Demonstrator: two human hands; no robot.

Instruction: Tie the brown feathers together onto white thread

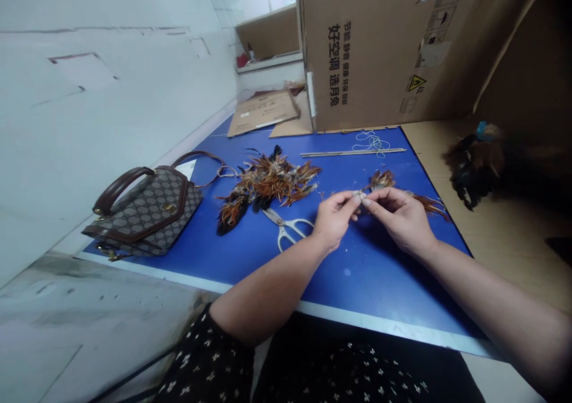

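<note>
My left hand (333, 219) and my right hand (404, 219) meet above the blue tabletop, thumbs and fingers pinched together. Between the fingertips is a small pale feather tuft (360, 195), mostly covered by them. Just beyond the right hand lies a bunch of brown feathers (382, 180), and more long brown feathers (431, 205) stick out past its knuckles. Left of the hands spreads a large pile of brown and black feathers (277, 179). Scissors (281, 221) with pale handles lie open near my left wrist, partly behind the forearm.
A patterned handbag (154, 218) with brown trim stands at the left. Thin sticks (330, 153) and a tangle of light string (373, 143) lie at the back. A large cardboard box (375, 51) rises behind. Dark feathers (478, 164) rest on cardboard at the right.
</note>
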